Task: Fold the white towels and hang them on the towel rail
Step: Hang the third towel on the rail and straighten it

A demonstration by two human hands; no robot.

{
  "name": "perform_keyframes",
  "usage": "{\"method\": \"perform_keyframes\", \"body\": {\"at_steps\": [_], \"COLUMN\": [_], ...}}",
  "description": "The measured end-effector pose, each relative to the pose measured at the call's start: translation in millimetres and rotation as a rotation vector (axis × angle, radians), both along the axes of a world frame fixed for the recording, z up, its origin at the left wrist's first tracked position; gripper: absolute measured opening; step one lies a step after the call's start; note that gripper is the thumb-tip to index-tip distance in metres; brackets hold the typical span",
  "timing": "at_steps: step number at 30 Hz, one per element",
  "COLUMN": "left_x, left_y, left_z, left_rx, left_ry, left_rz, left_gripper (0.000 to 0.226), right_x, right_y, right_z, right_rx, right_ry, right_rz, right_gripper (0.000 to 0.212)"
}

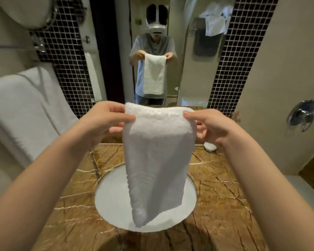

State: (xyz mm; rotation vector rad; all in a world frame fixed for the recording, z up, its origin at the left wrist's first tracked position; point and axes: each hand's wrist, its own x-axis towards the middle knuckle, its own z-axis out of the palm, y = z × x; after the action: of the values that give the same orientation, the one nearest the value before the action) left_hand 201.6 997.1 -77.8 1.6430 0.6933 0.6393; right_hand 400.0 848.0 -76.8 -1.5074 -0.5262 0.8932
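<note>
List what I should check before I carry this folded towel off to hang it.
1. Left hand pinches the towel at its top left corner: ok.
2. Right hand pinches the top right corner: ok.
3. Top fold held level between the hands: ok.
4. Lower edges aligned: not ok, the bottom tapers to one side.
5. Towel clear of the sink below it: cannot tell.
6. Free hanging room beside the larger towel at the left: cannot tell.
</note>
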Motion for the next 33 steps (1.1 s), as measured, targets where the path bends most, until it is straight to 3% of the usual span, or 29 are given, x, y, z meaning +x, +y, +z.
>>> {"method": "perform_keyframes", "body": {"at_steps": [12, 20, 23, 28, 33], "left_x": [-57, -95, -108, -120, -127], "left_y": [48, 87, 101, 113, 112], "left_z": [20, 38, 39, 45, 51], "left_rx": [0.017, 0.049, 0.049, 0.101, 0.118], "left_ry": [-0.006, -0.013, -0.006, 0.021, 0.063], "left_rz": [0.141, 0.222, 0.298, 0.364, 0.451], "left_gripper": [0.019, 0.009, 0.019, 0.018, 0.022], "right_x": [-38, -64, -73, -79, -80], "right_y": [87, 152, 173, 207, 240], "right_z": [18, 28, 29, 35, 41], "right_rx": [0.024, 0.084, 0.095, 0.081, 0.062], "right_ry": [0.003, 0.006, 0.015, -0.026, -0.075], "right_rz": [0.130, 0.237, 0.294, 0.378, 0.520], "right_gripper": [0.017, 0.013, 0.008, 0.025, 0.024]}}
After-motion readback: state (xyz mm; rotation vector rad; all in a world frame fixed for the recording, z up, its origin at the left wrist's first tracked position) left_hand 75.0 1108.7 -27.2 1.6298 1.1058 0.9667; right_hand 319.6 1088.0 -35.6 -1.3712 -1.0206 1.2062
